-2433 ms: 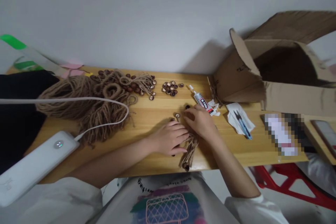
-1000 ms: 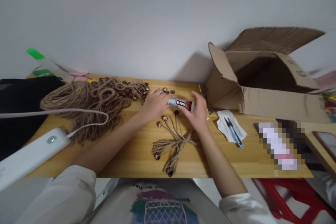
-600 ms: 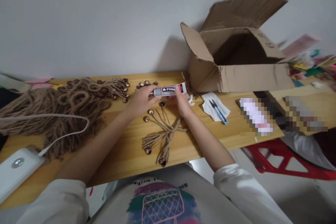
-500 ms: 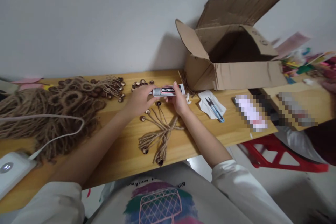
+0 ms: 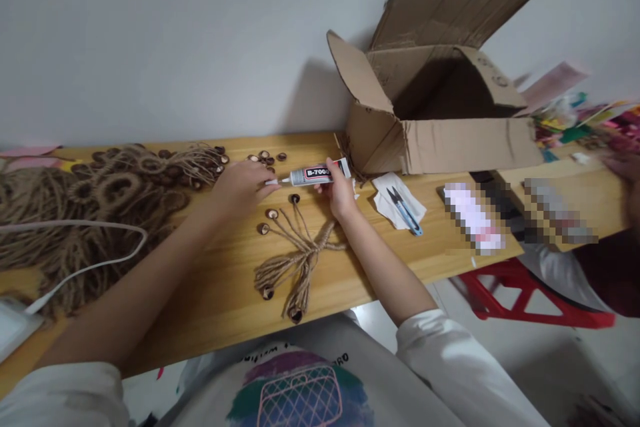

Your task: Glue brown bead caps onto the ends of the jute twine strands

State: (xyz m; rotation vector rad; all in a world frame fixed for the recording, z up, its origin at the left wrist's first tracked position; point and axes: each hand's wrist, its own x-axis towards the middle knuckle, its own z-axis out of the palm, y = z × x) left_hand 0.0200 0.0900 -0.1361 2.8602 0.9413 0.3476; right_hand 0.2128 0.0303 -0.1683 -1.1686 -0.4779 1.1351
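In my right hand [image 5: 342, 192] is a silver tube of B-7000 glue [image 5: 311, 175], gripped near its flat end and lying level, nozzle to the left. My left hand [image 5: 245, 185] pinches a small pale cap [image 5: 271, 182] at the tip of the thin nozzle; whether cap and nozzle still touch I cannot tell. Below both hands a braided twine piece [image 5: 313, 250] lies on the wooden table [image 5: 210, 307], its strands spread out. Several brown-and-white nutshell-like beads [image 5: 271, 214] sit at the strand ends.
A big heap of twine pieces [image 5: 115, 207] covers the left side, with a white cable [image 5: 143, 230] across it. Loose beads [image 5: 265, 156] lie at the back. An open cardboard box [image 5: 465, 147], blue thread snips [image 5: 406, 213] on white paper and a phone [image 5: 473, 217] are rightward. Another person's hand [image 5: 623, 163] shows far right.
My left hand has moved left, away from the tube's body, and the thin nozzle now shows with the cap in my fingers. My right hand keeps its hold. The view has shifted slightly.
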